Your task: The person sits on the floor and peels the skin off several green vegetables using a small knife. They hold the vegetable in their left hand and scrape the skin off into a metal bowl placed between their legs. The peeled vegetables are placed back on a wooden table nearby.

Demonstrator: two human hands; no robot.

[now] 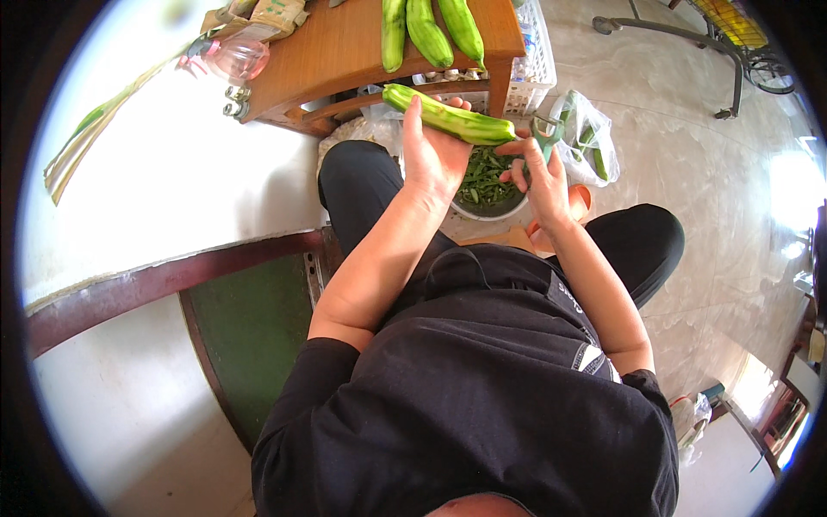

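Note:
My left hand point(437, 158) holds a long green gourd point(452, 120) across its palm, the thumb lying over the top. Pale and darker green streaks run along its peeled-looking surface. To the right, my right hand point(546, 190) grips a green-handled peeler point(548, 134), its blade end pointing up and away from me. My right fingertips are close to the gourd's near end; whether they touch it I cannot tell. Beneath both hands stands a white-rimmed basin point(496, 217) holding green peelings point(486, 176). Three similar gourds point(426, 33) lie side by side at the wooden table's edge.
The wooden table point(336, 48) stands ahead, a pink-tinted plastic bottle point(240, 59) at its left. A white plastic crate point(539, 64) is by its right leg. On the tiled floor point(704, 252) lies a clear bag point(604, 123) with green vegetables. A wheeled metal frame point(678, 45) stands further right.

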